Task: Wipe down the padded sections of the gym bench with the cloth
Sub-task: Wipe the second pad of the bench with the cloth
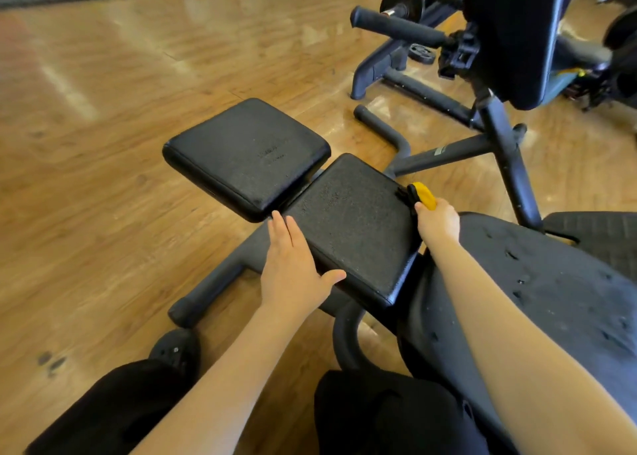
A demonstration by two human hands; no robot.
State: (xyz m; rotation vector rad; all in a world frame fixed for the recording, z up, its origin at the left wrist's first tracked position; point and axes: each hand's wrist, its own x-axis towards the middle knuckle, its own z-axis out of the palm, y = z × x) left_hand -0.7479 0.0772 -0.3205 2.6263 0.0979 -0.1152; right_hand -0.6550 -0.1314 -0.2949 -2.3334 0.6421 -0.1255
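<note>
The left hand (291, 265) lies flat with straight fingers on the left edge of the near pad (351, 227). The right hand (437, 222) is curled around a yellow cloth (425, 196) at the pad's far right corner. Both square pads look black and bumpy. The far pad (246, 154) sits to the left.

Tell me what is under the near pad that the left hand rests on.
Under the near pad, a dark metal frame runs out left to a foam-covered bar, and a curved tube drops toward the wooden floor. The pad's mounting is covered by the pad and left hand.
</note>
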